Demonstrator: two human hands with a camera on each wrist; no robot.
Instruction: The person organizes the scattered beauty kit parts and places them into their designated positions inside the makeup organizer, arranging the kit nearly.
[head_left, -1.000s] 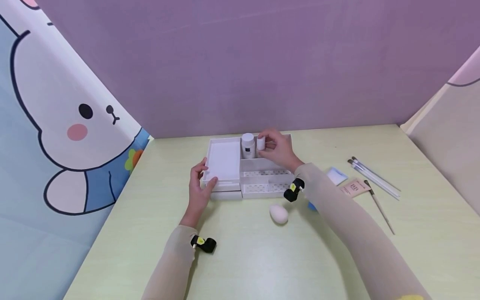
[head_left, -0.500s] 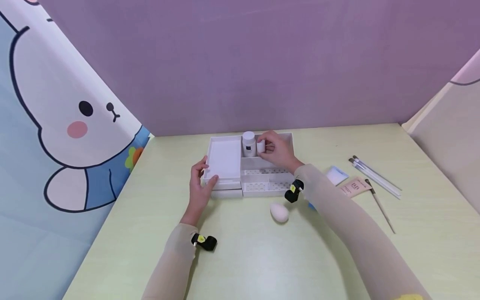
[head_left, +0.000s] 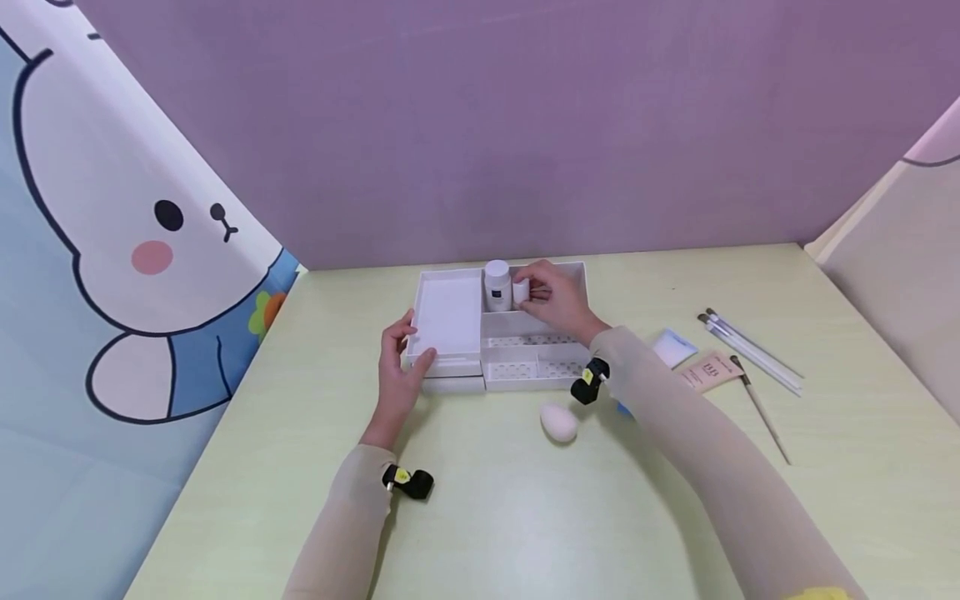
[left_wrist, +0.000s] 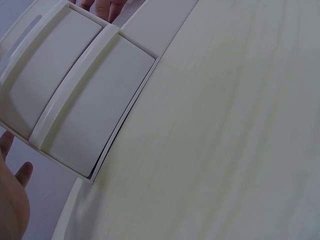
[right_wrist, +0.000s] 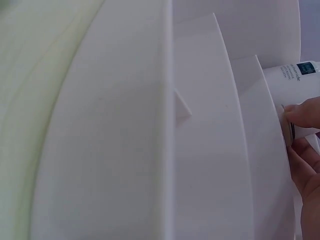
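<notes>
Two hands are at work on the white organizer (head_left: 517, 324) in the head view. Our right hand (head_left: 557, 302) pinches the small white container (head_left: 521, 291) at the back compartment, just beside the upright white bottle (head_left: 498, 287). Our left hand (head_left: 400, 367) rests at the organizer's front left corner, thumb apart from the fingers, seemingly just bracing it. The egg-shaped sponge (head_left: 558, 423) lies on the table in front.

In the left wrist view, we see two drawer fronts (left_wrist: 102, 102) close up, with our left fingers loosely spread beside them. A light, steady touch there should keep the organizer from sliding without pulling a drawer.

In the right wrist view, our thumb and fingers clamp the container next to the labelled bottle; the divider (right_wrist: 267, 125) hides its lower part, so we cannot tell whether it touches the floor. We would do well to keep it upright, seat it gently before loosening the pinch, and avoid nudging the bottle.
</notes>
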